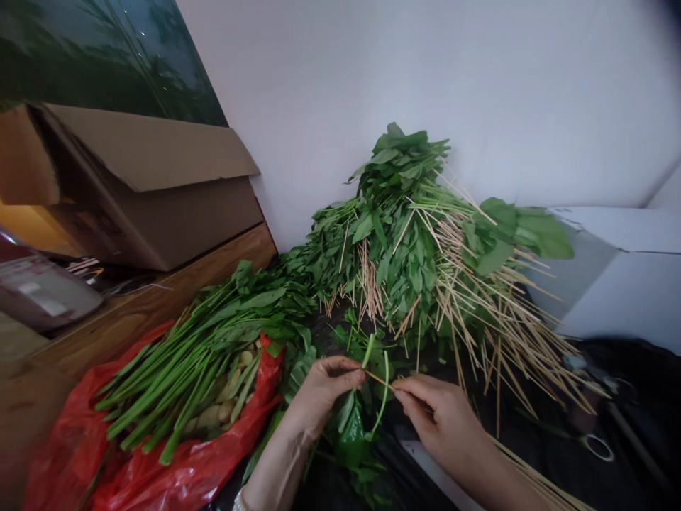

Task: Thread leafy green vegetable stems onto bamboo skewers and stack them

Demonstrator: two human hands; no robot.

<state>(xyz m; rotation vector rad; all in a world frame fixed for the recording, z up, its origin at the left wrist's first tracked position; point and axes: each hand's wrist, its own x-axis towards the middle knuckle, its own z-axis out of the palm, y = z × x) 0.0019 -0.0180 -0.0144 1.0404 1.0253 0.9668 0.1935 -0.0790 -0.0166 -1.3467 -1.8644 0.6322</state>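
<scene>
My left hand (325,389) pinches a green stem (369,349) between thumb and forefinger, its broad leaves (351,426) hanging below. A thin wooden skewer (379,377) spans the gap between my hands, one end at my left fingertips. The other end sits in the closed fingers of my right hand (443,411). A second, curved stem (385,390) crosses the skewer near its middle. Just beyond my hands rises a large heap of skewered leafy greens (415,248). Many pale skewer ends stick out of it to the right.
Loose leafy stems (196,369) lie across a red plastic bag (213,475) at the left. Behind it, a cardboard box (191,220) stands on a wooden surface (125,316). More skewers (526,468) lie at lower right, near scissors (599,447) and a white box (622,291).
</scene>
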